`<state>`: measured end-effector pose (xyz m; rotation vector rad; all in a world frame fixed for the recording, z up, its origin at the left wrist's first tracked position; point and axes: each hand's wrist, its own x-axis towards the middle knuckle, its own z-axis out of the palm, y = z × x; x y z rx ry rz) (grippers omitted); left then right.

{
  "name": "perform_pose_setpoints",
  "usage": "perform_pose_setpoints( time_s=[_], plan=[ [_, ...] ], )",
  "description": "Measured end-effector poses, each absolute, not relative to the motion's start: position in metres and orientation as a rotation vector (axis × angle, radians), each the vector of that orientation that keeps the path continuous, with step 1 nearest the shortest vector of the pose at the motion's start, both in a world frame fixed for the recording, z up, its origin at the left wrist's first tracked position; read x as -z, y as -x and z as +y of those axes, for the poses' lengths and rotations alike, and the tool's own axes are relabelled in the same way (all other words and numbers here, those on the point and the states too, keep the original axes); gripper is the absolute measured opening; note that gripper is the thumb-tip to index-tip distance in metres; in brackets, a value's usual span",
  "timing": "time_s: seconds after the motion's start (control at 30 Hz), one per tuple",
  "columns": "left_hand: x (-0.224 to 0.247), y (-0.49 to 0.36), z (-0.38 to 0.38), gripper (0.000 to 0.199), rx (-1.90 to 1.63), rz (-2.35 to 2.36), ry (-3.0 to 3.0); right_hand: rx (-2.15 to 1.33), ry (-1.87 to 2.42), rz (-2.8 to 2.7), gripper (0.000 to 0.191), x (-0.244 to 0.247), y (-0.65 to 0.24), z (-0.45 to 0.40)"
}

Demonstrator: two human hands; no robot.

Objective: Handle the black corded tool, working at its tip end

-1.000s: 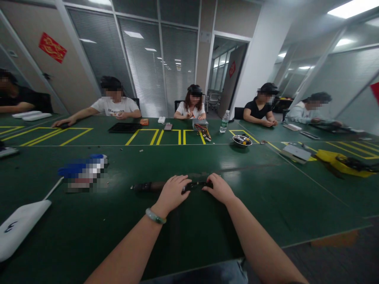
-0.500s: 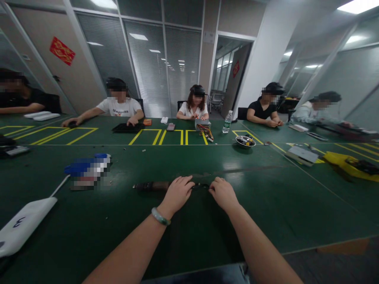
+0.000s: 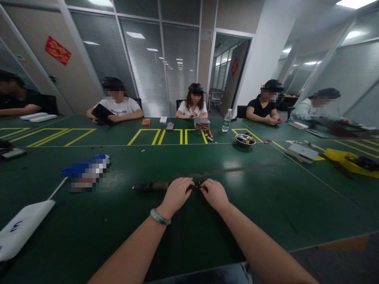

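Note:
A dark cylindrical tool [image 3: 152, 186] lies on the green table [image 3: 118, 232], its narrow tip pointing left. My left hand [image 3: 178, 193] is closed over the tool's right end, and a bracelet is on that wrist. Just to the right, my right hand [image 3: 215, 193] is closed, its fingertips pinching a small dark piece [image 3: 196, 185] that shows between the two hands. Whether this piece is joined to the tool is hidden by my left fingers.
Left of my hands are a blue and white item [image 3: 85, 169] and a white power strip [image 3: 28, 227]. Farther back stand a metal bowl [image 3: 245, 140], a water bottle [image 3: 227, 120] and a box with wires [image 3: 203, 125]. Several people sit across the table.
My right hand has moved left, closer to my left hand, and less of the dark piece shows between them. Across the table, a person at the left has lifted a dark flat object.

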<state>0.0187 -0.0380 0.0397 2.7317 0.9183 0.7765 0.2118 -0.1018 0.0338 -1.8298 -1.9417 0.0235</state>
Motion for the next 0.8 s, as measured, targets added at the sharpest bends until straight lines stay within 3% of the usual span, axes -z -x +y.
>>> perform_pose_setpoints(
  time_s=[0.47, 0.8],
  plan=[
    [-0.041, -0.018, -0.038, 0.02, -0.806, 0.905, -2.714, -0.03, 1.594, -2.141, 0.004, -0.034, -0.223, -0.088],
    [-0.043, -0.018, -0.038, 0.021, -0.801, 0.903, -2.689, -0.02, 1.668, -2.111, 0.003, -0.035, -0.221, -0.09]
  ],
)
